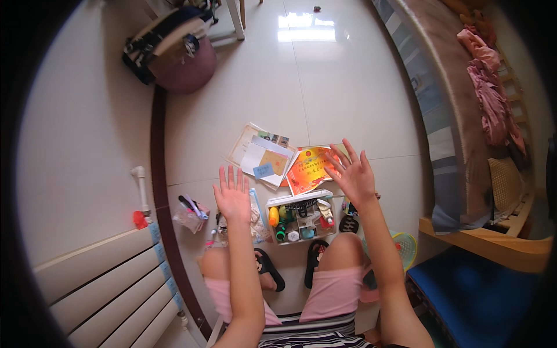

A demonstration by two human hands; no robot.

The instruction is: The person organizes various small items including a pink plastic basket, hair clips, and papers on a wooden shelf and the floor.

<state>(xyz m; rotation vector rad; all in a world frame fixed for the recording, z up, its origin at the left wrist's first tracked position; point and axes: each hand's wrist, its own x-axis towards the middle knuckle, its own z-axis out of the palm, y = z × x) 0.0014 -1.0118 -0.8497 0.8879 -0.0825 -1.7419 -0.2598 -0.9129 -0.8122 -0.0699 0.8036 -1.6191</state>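
Observation:
Palm up and fingers apart, my left hand (233, 198) is raised over the floor and holds nothing. My right hand (353, 176) is also raised with its fingers spread, partly covering an orange and yellow certificate (307, 169) that bears writing. Between my forearms sits a white divided plastic drawer (300, 237), with a yellow bottle (273, 216), a black coiled hair tie (302, 205), a white tube (325, 213) and other small items in it. Beyond my left hand lie stacked papers (248, 158) with a blue note (263, 171) on top.
To the left are a clear plastic bag of pens (191, 213) and a white radiator (109, 269). A bag (174, 48) leans by the far wall. On the right stand a bed (452, 108), a blue padded surface (474, 287) and a yellow-green racket-like toy (404, 250).

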